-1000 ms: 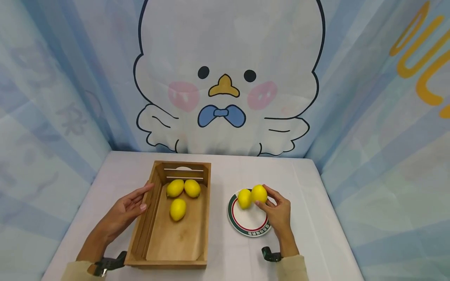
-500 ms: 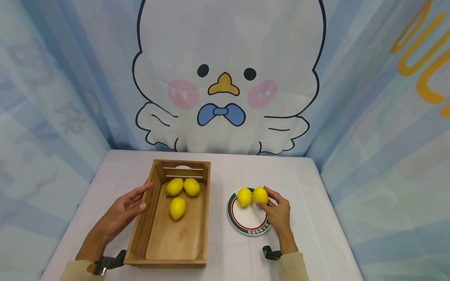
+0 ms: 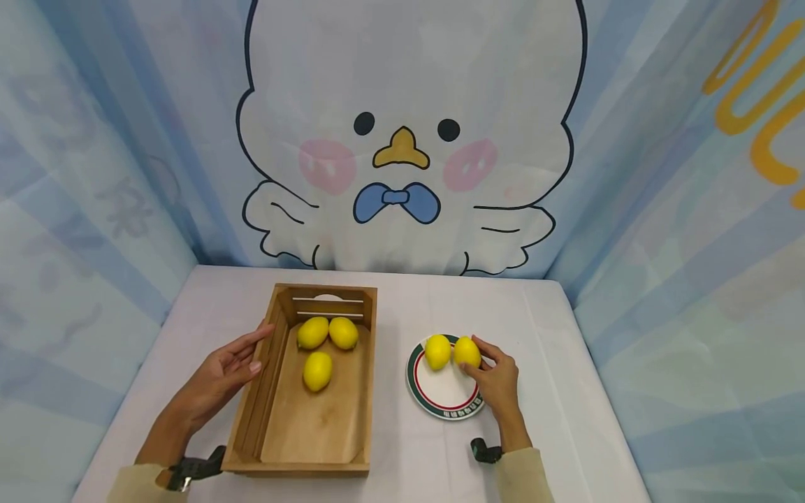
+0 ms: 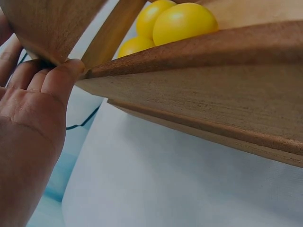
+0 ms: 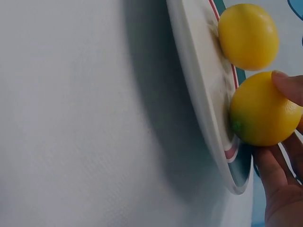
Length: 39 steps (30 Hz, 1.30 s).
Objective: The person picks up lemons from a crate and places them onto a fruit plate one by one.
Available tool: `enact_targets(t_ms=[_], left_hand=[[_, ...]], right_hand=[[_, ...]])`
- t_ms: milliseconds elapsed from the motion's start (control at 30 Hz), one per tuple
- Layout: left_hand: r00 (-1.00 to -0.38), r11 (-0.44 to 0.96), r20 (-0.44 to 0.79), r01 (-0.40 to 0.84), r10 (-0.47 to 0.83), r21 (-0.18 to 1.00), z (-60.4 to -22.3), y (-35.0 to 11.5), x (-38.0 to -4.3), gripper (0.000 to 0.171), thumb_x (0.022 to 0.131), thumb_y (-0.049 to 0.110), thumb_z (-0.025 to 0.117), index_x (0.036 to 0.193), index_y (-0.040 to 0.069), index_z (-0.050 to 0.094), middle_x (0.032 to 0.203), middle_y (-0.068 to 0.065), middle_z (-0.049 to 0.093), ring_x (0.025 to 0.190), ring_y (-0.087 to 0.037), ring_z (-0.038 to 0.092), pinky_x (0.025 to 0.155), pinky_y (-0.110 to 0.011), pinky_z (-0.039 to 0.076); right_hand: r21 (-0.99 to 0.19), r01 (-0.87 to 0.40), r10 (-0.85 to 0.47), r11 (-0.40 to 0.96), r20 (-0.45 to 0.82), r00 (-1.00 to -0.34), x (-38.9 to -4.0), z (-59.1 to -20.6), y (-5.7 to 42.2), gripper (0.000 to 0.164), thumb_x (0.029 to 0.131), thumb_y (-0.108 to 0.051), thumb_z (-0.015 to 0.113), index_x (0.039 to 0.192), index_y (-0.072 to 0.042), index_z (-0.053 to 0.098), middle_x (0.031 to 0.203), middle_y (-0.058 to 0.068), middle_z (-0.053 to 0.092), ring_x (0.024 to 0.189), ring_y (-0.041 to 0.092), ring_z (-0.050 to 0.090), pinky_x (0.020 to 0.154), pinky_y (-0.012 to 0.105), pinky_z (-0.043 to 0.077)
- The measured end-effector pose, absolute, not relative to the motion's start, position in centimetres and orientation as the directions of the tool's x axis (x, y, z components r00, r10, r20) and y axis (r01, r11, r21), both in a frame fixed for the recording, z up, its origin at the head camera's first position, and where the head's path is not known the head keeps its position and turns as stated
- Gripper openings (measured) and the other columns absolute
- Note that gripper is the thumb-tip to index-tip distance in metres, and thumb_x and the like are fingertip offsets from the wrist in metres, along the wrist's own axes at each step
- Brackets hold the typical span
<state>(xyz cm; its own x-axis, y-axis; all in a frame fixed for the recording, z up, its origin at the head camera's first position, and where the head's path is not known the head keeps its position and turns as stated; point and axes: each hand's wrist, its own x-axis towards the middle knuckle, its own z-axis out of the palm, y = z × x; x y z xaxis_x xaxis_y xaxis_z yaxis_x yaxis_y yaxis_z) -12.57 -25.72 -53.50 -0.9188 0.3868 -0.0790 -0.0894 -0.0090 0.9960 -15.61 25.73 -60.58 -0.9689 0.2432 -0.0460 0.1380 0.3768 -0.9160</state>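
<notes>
In the head view, a wooden crate point(image 3: 321, 433) stands at left with three lemons inside; the nearest lemon point(image 3: 317, 371) lies apart from the back pair. My left hand point(image 3: 216, 381) holds the crate's left side, thumb against the outer wall. In the left wrist view, finger ends point(image 4: 68, 73) curl at a slat's edge; part of the grip is hidden. At right, my right hand point(image 3: 499, 384) pinches a lemon point(image 3: 467, 353) between thumb and fingers, at the right part of a round plate point(image 3: 440, 395). Another lemon point(image 3: 437, 351) sits on the plate, left of the held one.
A white cloth covers the table point(image 3: 541, 335). Behind it hangs a curtain point(image 3: 402, 77) printed with a white cartoon bird, and blue drapes close both sides. A strip of tabletop separates crate and plate. Black wrist mounts point(image 3: 486, 453) sit by both sleeves.
My right hand has lowered its lemon a little and shifted it slightly right, down to the plate. My left hand and the crate keep their places; the head view has tilted slightly.
</notes>
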Motion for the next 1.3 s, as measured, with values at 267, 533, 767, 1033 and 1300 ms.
enact_targets(t_ms=[267, 533, 767, 1033, 1300], left_hand=[[-0.921, -0.003, -0.088, -0.097, 0.380, 0.995, -53.3, -25.5, -12.5, 0.064, 0.110, 0.006, 0.054, 0.169, 0.010, 0.029, 0.180, -0.016, 0.000, 0.141, 0.024, 0.032, 0.111, -0.006, 0.040], [-0.923, 0.011, -0.094, -0.097, 0.374, 0.995, -53.3, -25.5, -12.5, 0.064, 0.110, 0.007, 0.055, 0.169, 0.010, 0.029, 0.180, -0.016, 0.001, 0.140, 0.024, 0.031, 0.110, -0.005, 0.039], [-0.923, 0.022, -0.097, -0.096, 0.372, 0.995, -53.7, -25.7, -12.6, 0.064, 0.110, 0.008, 0.055, 0.169, 0.012, 0.030, 0.181, -0.014, 0.002, 0.145, 0.021, 0.029, 0.110, -0.005, 0.039], [-0.922, 0.021, -0.098, -0.097, 0.376, 0.995, -53.8, -25.9, -12.7, 0.064, 0.110, 0.008, 0.055, 0.169, 0.013, 0.029, 0.181, -0.012, 0.001, 0.154, 0.013, 0.023, 0.110, -0.004, 0.038], [-0.920, 0.012, -0.093, -0.096, 0.381, 0.995, -53.7, -25.9, -12.7, 0.064, 0.110, 0.007, 0.054, 0.169, 0.013, 0.029, 0.181, -0.011, 0.000, 0.150, 0.019, 0.025, 0.111, -0.004, 0.037]], right_hand=[[-0.862, 0.154, 0.239, 0.483, -0.040, -0.970, -16.2, -60.1, 25.5, 0.063, 0.087, 0.000, 0.085, 0.146, -0.011, 0.065, 0.148, 0.012, 0.065, 0.141, 0.033, 0.059, 0.112, 0.040, 0.051], [-0.827, 0.210, 0.230, 0.522, -0.100, -0.968, -16.8, -59.3, 25.1, 0.064, 0.089, -0.002, 0.084, 0.148, -0.012, 0.063, 0.150, 0.014, 0.064, 0.142, 0.036, 0.057, 0.114, 0.045, 0.050], [-0.809, 0.217, 0.228, 0.546, -0.106, -0.968, -17.1, -59.1, 24.8, 0.064, 0.089, -0.004, 0.085, 0.149, -0.012, 0.063, 0.150, 0.014, 0.064, 0.142, 0.036, 0.057, 0.114, 0.046, 0.050], [-0.801, 0.224, 0.226, 0.555, -0.113, -0.967, -17.3, -59.1, 24.6, 0.065, 0.089, -0.005, 0.085, 0.150, -0.012, 0.062, 0.150, 0.015, 0.063, 0.143, 0.037, 0.056, 0.114, 0.046, 0.050], [-0.807, 0.232, 0.248, 0.543, -0.110, -0.962, -17.3, -58.6, 24.8, 0.062, 0.091, -0.010, 0.085, 0.148, -0.014, 0.064, 0.153, 0.014, 0.061, 0.144, 0.037, 0.055, 0.116, 0.047, 0.050]])
